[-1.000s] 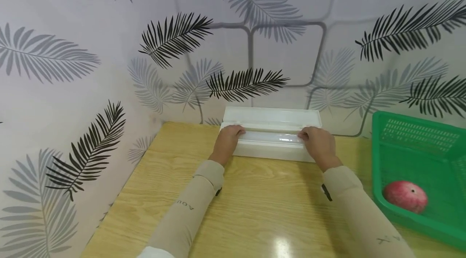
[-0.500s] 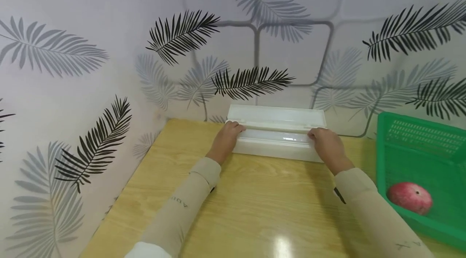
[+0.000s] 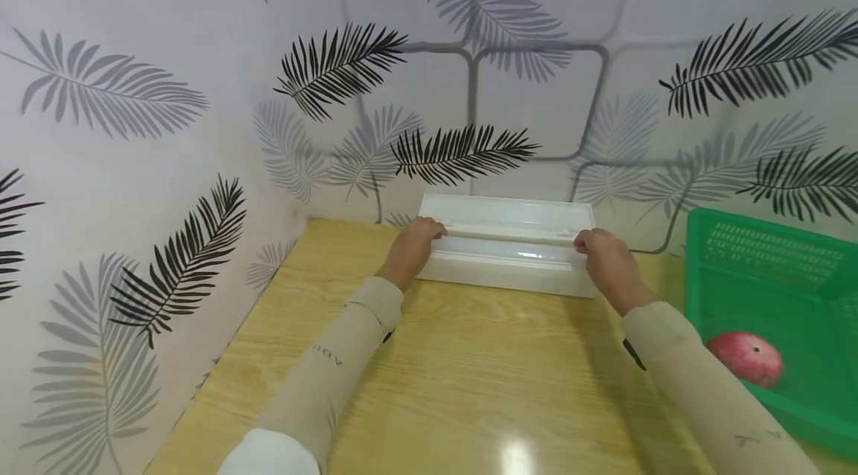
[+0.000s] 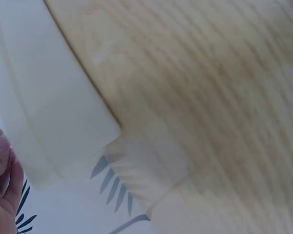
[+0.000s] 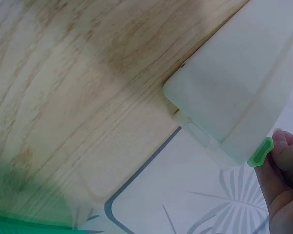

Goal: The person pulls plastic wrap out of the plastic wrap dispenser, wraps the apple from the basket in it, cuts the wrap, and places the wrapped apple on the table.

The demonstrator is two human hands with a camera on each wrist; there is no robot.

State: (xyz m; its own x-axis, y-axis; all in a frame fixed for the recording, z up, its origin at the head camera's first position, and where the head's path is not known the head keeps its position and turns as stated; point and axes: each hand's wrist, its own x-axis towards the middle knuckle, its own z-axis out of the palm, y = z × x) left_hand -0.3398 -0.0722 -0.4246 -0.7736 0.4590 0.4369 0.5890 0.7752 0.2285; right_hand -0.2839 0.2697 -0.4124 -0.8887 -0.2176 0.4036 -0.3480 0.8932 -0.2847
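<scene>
A long white plastic wrap dispenser (image 3: 507, 272) lies at the back of the table, its lid (image 3: 507, 208) raised toward the wall. A shiny translucent roll (image 3: 516, 249) shows inside. My left hand (image 3: 409, 252) pinches at the dispenser's left end, thumb against fingers; exactly what lies between them I cannot tell. At the right end, my right hand (image 3: 610, 266) grips with bent fingers. In the right wrist view, its thumb and fingers pinch a small green clip (image 5: 261, 152) at the dispenser's edge. The left wrist view shows the left fingers (image 4: 2, 153) right at the white wall.
A green plastic basket (image 3: 700, 266) stands at the right with a round pinkish-red fruit (image 3: 747, 357) in it. The wooden table (image 3: 496, 371) meets a leaf-patterned wall (image 3: 509, 103) behind the dispenser.
Both hands have spread apart: the right from over the roll to the dispenser's right end, the left slightly outward to the left end. The dispenser stays in place with its lid up.
</scene>
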